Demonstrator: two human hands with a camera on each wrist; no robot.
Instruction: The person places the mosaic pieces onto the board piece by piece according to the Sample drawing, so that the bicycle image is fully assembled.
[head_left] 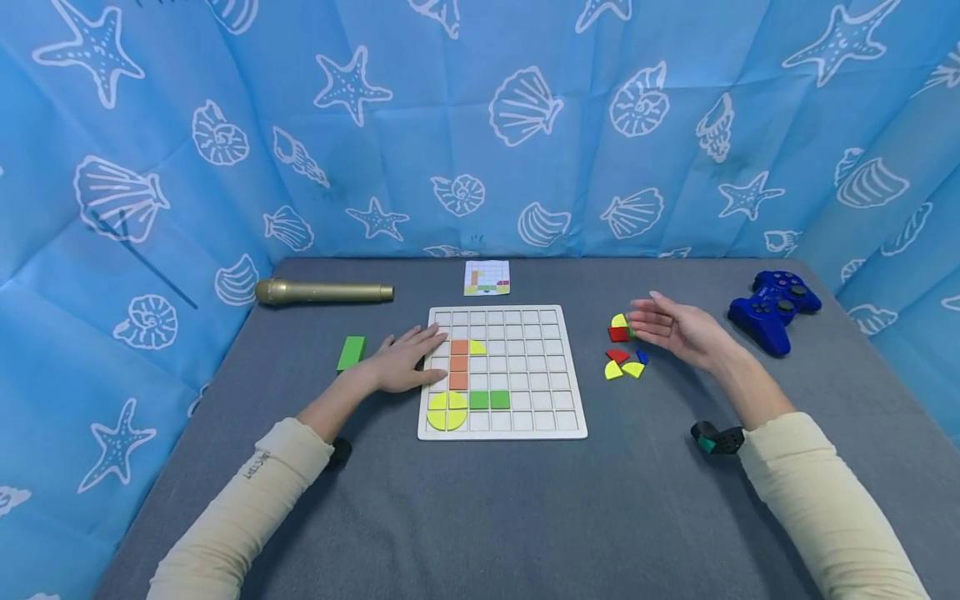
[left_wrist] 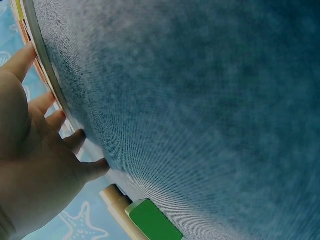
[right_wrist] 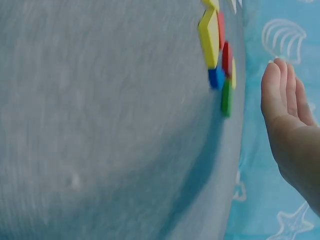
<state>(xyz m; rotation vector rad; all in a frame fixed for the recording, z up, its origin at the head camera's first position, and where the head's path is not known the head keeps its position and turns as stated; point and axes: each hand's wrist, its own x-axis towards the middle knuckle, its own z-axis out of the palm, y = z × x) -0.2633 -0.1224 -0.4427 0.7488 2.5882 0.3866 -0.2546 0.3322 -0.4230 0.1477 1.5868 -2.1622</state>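
Note:
My left hand (head_left: 405,360) lies with fingers spread at the left edge of a white grid board (head_left: 534,358), fingertips right at its rim. On the board are a column of three orange squares (head_left: 458,364), a yellow quarter-circle (head_left: 477,347) beside the top one, two green squares (head_left: 489,401), and a yellow disc (head_left: 447,412) made of several quarter-circles. My right hand (head_left: 686,333) hovers, fingers extended and holding nothing, right of a loose group of small pieces. That group includes a red piece (head_left: 618,334), yellow quarter-circles (head_left: 633,369), a blue piece (right_wrist: 216,78) and a green piece (right_wrist: 227,99).
Behind the board lies a small printed pattern card (head_left: 487,277). A gold microphone (head_left: 322,292) sits at the back left, with a green block (head_left: 351,353) nearer my left hand. At the right is a blue game controller (head_left: 774,310). A blue seashell curtain (head_left: 525,167) surrounds the table.

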